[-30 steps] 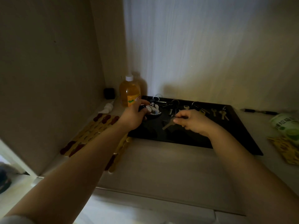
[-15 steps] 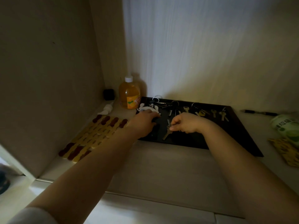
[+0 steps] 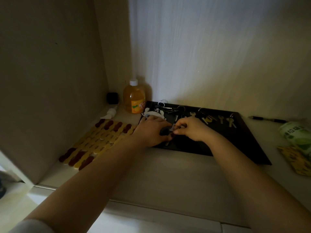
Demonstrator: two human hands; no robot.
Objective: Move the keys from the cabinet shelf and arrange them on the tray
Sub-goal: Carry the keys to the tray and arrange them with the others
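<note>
A black tray (image 3: 242, 138) lies on the cabinet shelf against the back wall. Several keys (image 3: 220, 118) lie in a row along its far edge, and a white pixelated keychain charm (image 3: 155, 113) sits at its far left corner. My left hand (image 3: 149, 133) rests on the tray's left part, its fingers around a dark key head (image 3: 164, 131). Close beside it, my right hand (image 3: 190, 128) pinches a small silvery part of the same key bunch (image 3: 172, 129). A key blade (image 3: 167, 143) sticks out below my hands.
An orange-liquid bottle (image 3: 134, 100) and a small black cube (image 3: 112, 98) stand in the back left corner, with a white tube (image 3: 109, 113) nearby. A yellow and dark red slatted mat (image 3: 99, 140) lies left. A pen (image 3: 267, 119), green packet (image 3: 297, 137) and yellow packet (image 3: 296, 158) lie right.
My left hand moved from the white charm down to the tray's left middle. Both hands came together over the key bunch there.
</note>
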